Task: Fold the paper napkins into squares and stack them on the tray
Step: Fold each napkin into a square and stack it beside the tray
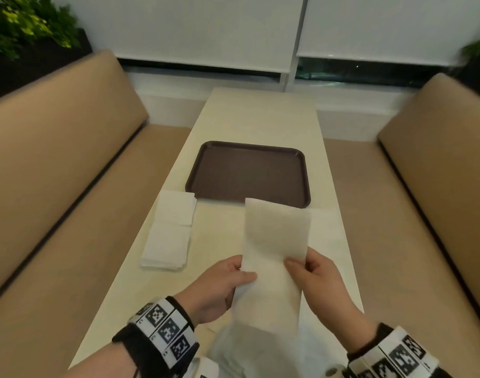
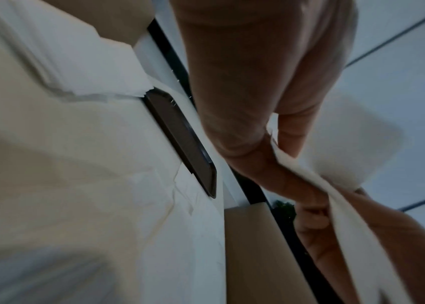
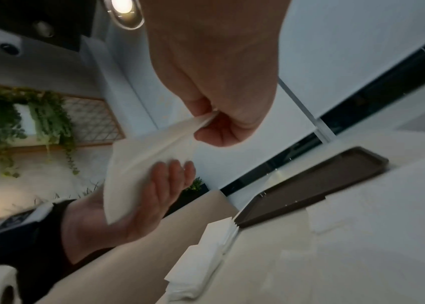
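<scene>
1. Our left hand gripped one long, unfolded paper napkin by its left edge, thumb on top and fingers nearly straight underneath.
2. Our right hand pinched the same napkin's right edge between thumb and curled fingers.
3. The napkin hung in the air between our fingers, lifted off the table.
4. One brown tray lay just beyond our fingertips, bare.
5. Left of our left fingers sat a pile of napkins; we could not count them.
6. One more napkin sheet lay flat beyond our right fingers.
</scene>
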Action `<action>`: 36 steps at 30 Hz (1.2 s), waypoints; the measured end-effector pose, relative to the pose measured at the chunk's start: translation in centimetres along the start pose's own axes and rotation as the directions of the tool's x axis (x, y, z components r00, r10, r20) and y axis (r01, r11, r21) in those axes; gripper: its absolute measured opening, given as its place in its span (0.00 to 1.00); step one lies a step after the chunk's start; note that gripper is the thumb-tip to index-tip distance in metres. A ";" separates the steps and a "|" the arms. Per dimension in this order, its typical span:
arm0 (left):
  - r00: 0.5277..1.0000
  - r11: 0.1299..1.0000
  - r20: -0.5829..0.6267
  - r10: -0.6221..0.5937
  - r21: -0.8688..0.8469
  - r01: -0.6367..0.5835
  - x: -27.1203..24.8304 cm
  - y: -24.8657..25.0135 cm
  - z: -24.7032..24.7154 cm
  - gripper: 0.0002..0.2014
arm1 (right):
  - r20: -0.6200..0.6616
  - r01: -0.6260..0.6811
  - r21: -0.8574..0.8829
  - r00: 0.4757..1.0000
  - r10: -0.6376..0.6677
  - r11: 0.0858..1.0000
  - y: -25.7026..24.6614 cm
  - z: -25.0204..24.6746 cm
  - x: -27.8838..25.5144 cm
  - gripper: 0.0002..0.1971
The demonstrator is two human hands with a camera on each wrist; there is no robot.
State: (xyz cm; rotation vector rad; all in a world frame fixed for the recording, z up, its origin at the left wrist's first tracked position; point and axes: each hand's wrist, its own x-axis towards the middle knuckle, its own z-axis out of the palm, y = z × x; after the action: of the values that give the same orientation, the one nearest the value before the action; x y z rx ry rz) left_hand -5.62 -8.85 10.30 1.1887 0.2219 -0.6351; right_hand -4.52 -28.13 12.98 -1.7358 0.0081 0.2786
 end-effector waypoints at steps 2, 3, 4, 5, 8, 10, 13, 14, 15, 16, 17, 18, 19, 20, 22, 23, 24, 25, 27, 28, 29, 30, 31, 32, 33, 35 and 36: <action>1.000 0.998 0.006 0.010 -0.057 -0.009 -0.5 0.0 0.2 0.18 | 0.025 0.106 -0.102 0.994 -0.104 0.989 0.0 -0.3 -0.2 0.23; 1.000 0.996 -0.008 0.020 -0.087 -0.021 -0.7 0.1 0.2 0.15 | 0.042 0.144 -0.126 0.989 -0.139 0.982 0.0 -0.4 -0.4 0.28; 0.999 0.994 -0.023 0.027 -0.109 -0.029 -1.0 0.2 0.2 0.13 | 0.056 0.173 -0.141 0.984 -0.167 0.975 -0.1 -0.4 -0.5 0.30; 0.999 0.993 -0.037 0.023 -0.118 -0.027 -1.2 0.5 0.3 0.12 | 0.069 0.193 -0.144 0.980 -0.185 0.971 -0.2 -0.4 -0.6 0.31; 0.998 0.997 -0.070 -0.005 -0.076 0.000 -1.5 1.3 0.1 0.11 | 0.068 0.147 -0.068 0.987 -0.143 0.987 -0.2 -0.2 -0.8 0.28; 0.997 0.999 -0.079 -0.011 -0.038 0.008 -1.7 1.6 -0.1 0.13 | 0.053 0.065 0.057 0.996 -0.068 0.996 -0.1 -0.1 -0.8 0.25; 0.998 0.999 -0.062 0.005 0.033 -0.003 -2.0 1.8 -0.3 0.13 | 0.038 0.024 0.144 0.999 -0.030 0.989 -0.1 -0.1 -0.8 0.22; 0.998 0.999 -0.069 0.013 0.043 -0.010 -1.9 1.7 -0.4 0.13 | 0.026 0.025 0.147 0.999 -0.029 0.989 -0.2 0.0 -0.8 0.19; 0.995 0.998 -0.093 0.021 0.055 -0.016 -1.9 1.5 -0.5 0.12 | 0.011 0.024 0.139 1.000 -0.026 0.990 0.0 0.1 -0.8 0.15; 0.991 0.997 -0.131 0.031 0.075 -0.021 -1.8 1.2 -0.5 0.11 | -0.012 0.013 0.128 1.000 -0.011 0.992 0.2 0.2 -0.8 0.12; 0.982 0.993 -0.179 0.054 0.111 -0.035 -1.6 0.9 -0.5 0.09 | -0.030 -0.008 0.121 0.999 0.012 0.993 0.5 0.4 -0.7 0.10; 0.966 0.983 -0.239 0.102 0.174 -0.061 -1.4 0.4 -0.6 0.06 | -0.040 -0.034 0.120 0.998 0.039 0.992 0.9 0.6 -0.7 0.09; 0.941 0.963 -0.296 0.167 0.251 -0.092 -1.1 -0.1 -0.7 0.04 | -0.043 -0.058 0.127 0.997 0.064 0.990 1.3 0.7 -0.7 0.08; 0.914 0.943 -0.338 0.223 0.313 -0.114 -0.7 -0.7 -1.0 0.04 | -0.036 -0.077 0.139 0.996 0.083 0.987 1.5 0.8 -0.8 0.09; 0.899 0.937 -0.366 0.241 0.329 -0.117 -0.2 -1.3 -1.4 0.08 | 0.009 -0.111 0.182 0.994 0.111 0.977 1.6 0.9 -1.0 0.19; 0.911 0.953 -0.356 0.209 0.285 -0.108 -0.1 -1.4 -1.6 0.10 | 0.045 -0.127 0.223 0.992 0.120 0.967 1.5 1.0 -1.1 0.20; 0.927 0.965 -0.333 0.172 0.244 -0.091 0.0 -1.6 -1.7 0.12 | 0.088 -0.144 0.270 0.988 0.124 0.952 1.3 1.0 -1.2 0.19; 0.937 0.972 -0.316 0.148 0.222 -0.079 0.2 -1.8 -1.8 0.12 | 0.120 -0.158 0.306 0.985 0.127 0.939 1.1 1.0 -1.3 0.19; 0.907 0.929 -0.353 0.230 0.357 -0.097 0.4 -1.9 -1.4 0.06 | 0.109 -0.161 0.311 0.985 0.133 0.937 0.8 1.1 -1.3 0.18; 0.848 0.848 -0.388 0.362 0.514 -0.126 0.2 -1.7 -0.9 0.09 | 0.065 -0.140 0.281 0.990 0.127 0.949 0.6 1.1 -1.3 0.17; 0.769 0.733 -0.375 0.517 0.658 -0.172 0.0 -1.5 -0.2 0.14 | 0.006 -0.110 0.242 0.994 0.112 0.964 0.5 1.2 -1.2 0.16; 0.709 0.646 -0.319 0.629 0.722 -0.248 -0.3 -1.0 0.5 0.16 | -0.059 -0.084 0.202 0.993 0.098 0.976 0.4 1.2 -1.2 0.14; 0.692 0.606 -0.257 0.675 0.728 -0.321 -0.4 -0.6 1.2 0.15 | -0.107 -0.057 0.175 0.991 0.077 0.983 0.4 1.3 -1.1 0.12; 0.728 0.631 -0.215 0.651 0.686 -0.362 -0.5 -0.2 2.0 0.12 | -0.133 -0.040 0.160 0.989 0.062 0.986 0.3 1.4 -1.0 0.09; 0.776 0.689 -0.199 0.599 0.621 -0.374 -0.6 0.2 2.6 0.09 | -0.132 -0.030 0.154 0.990 0.051 0.988 0.2 1.5 -1.0 0.08; 0.858 0.833 -0.189 0.478 0.408 -0.374 -0.5 0.6 3.5 0.06 | -0.090 -0.027 0.142 0.995 0.040 0.990 -0.1 1.8 -1.2 0.06; 0.880 0.875 -0.187 0.437 0.315 -0.368 -0.3 0.6 3.7 0.05 | -0.069 -0.029 0.136 0.997 0.039 0.990 -0.2 1.9 -1.2 0.05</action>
State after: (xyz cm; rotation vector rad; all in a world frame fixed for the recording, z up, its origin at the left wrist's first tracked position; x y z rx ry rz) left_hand -6.13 -12.02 12.28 1.5300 0.0929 -0.1394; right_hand -6.03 -26.39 13.12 -1.6111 0.1067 0.2357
